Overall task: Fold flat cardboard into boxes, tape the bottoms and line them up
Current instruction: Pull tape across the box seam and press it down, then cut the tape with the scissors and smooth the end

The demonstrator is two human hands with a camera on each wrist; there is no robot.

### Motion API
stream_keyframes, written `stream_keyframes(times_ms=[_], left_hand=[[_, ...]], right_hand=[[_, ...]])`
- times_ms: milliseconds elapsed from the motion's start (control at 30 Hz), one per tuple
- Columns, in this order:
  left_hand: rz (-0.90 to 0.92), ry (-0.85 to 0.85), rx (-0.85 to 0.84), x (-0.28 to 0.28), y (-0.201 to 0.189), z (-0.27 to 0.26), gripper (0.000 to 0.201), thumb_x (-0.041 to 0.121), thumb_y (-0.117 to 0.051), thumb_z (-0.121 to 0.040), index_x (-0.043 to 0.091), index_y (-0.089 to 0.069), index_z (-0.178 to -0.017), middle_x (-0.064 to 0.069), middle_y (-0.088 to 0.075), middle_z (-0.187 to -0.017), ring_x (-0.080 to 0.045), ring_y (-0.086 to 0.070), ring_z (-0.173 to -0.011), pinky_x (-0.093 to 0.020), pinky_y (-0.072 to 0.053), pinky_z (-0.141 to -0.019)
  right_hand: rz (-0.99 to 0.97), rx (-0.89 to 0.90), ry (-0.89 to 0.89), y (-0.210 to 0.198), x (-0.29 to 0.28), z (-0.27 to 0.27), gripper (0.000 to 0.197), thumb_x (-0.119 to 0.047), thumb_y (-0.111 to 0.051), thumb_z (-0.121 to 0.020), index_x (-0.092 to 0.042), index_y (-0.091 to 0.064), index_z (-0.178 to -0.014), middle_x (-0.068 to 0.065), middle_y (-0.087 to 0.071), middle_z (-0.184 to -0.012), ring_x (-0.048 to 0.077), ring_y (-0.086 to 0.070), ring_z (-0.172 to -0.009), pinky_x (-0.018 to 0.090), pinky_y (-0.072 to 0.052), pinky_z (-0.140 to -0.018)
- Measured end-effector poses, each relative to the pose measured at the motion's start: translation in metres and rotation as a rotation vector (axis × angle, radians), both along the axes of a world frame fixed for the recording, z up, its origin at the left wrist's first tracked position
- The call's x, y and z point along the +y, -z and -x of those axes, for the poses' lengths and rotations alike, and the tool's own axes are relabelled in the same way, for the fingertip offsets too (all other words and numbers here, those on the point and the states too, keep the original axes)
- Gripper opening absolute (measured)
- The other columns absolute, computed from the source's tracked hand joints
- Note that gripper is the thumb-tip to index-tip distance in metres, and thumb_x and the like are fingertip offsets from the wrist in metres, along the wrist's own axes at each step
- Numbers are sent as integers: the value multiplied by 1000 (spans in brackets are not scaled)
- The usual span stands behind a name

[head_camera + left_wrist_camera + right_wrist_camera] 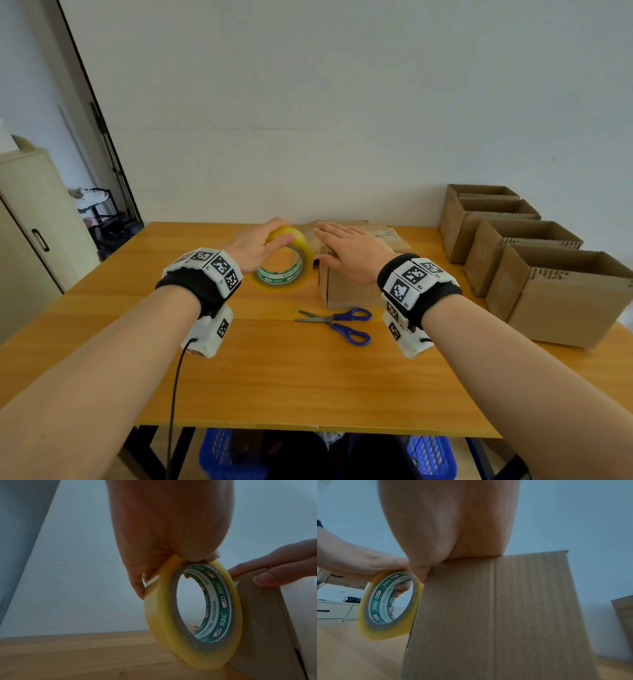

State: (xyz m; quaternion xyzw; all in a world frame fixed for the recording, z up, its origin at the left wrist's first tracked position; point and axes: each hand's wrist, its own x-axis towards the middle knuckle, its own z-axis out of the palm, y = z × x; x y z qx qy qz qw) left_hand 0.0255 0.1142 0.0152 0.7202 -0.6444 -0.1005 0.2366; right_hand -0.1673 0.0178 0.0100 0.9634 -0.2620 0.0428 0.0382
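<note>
A yellowish tape roll (286,262) with a green-printed core stands on edge beside a brown cardboard box (346,291) at mid-table. My left hand (260,245) grips the roll (193,615) at its top, thumb on one side and fingers on the other. My right hand (349,251) lies flat on top of the box (496,615), fingers straight, thumb down over its left edge. The roll (388,604) touches the box's left side. Whether tape is stuck to the box, I cannot tell.
Blue-handled scissors (342,323) lie open on the wooden table (274,377) in front of the box. Several folded open-top boxes (534,260) stand in a row along the right edge. Flat cardboard (376,233) lies behind the box. Blue crates (226,455) sit under the table.
</note>
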Motion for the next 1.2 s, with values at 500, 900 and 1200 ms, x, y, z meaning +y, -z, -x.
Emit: stream_keyframes(times_ms=[500,900,1200], left_hand=[[-108,-60,-95,-1,0,11,57,43,-47,-95,6,-39,-137,-13,-50,-135,-29,-49,-122,-30,-38,-93],[-83,-64,-37,-4,-2,21,50,43,-49,-94,11,-51,-132,-6,-51,-136,-22,-48,-122,-29,-36,-95],[-79,-93,-47,1,-1,30,50,47,-46,-94,9,-56,-125,-8,-58,-127,-23,-53,-114,-31,-38,-91]], right_hand=[[-44,40,2,-7,3,3,58,-36,-28,-103,-13,-7,-153,3,-4,-161,15,-4,-148,29,-4,-118],[-179,-168,54,-14,7,18,68,-34,-58,-93,-18,-24,-149,4,-32,-153,24,-39,-134,37,-36,-106],[-223,-244,61,-28,34,35,27,-41,-61,-89,-15,-61,-95,-1,-62,-90,17,-59,-83,27,-48,-72]])
